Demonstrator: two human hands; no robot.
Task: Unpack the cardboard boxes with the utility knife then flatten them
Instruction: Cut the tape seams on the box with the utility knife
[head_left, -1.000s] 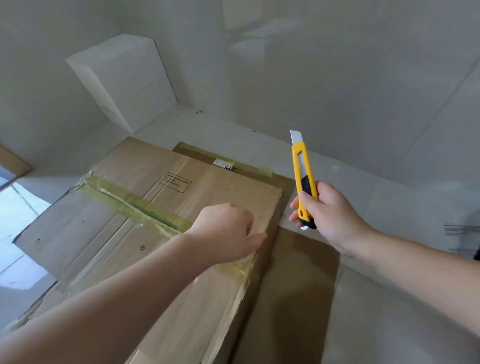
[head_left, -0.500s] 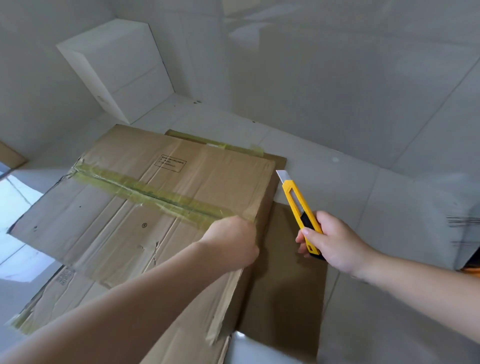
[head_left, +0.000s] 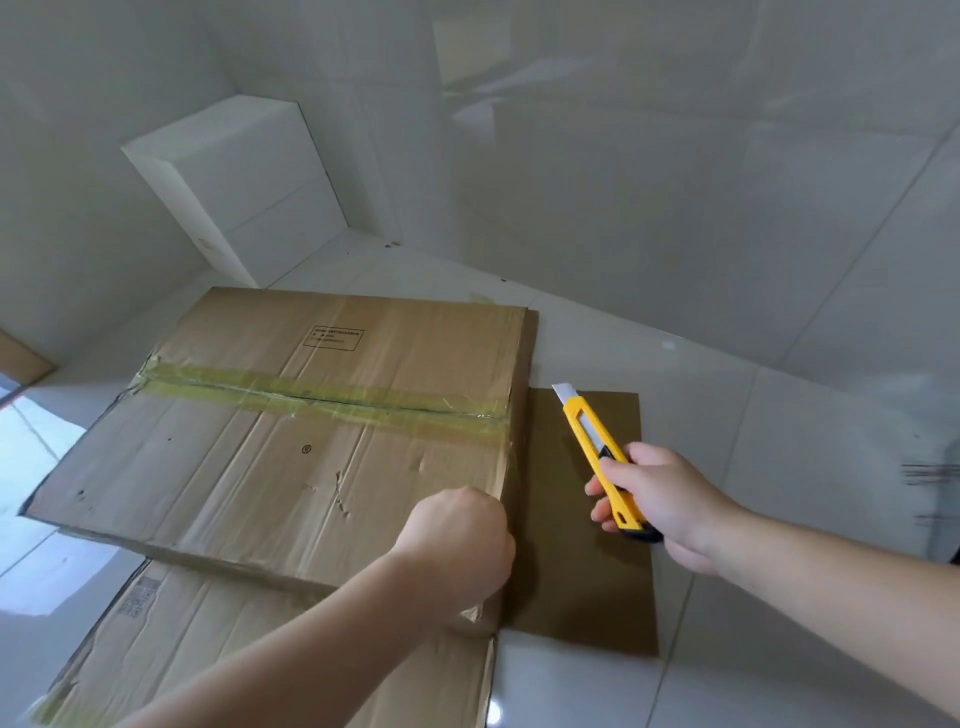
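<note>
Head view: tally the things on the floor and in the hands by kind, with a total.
Taped cardboard box: 1
Flattened cardboard pieces: 2, the light one under the box and the dark one at its right
Yellow utility knife: 1
White box by the wall: 1
Total: 5
</note>
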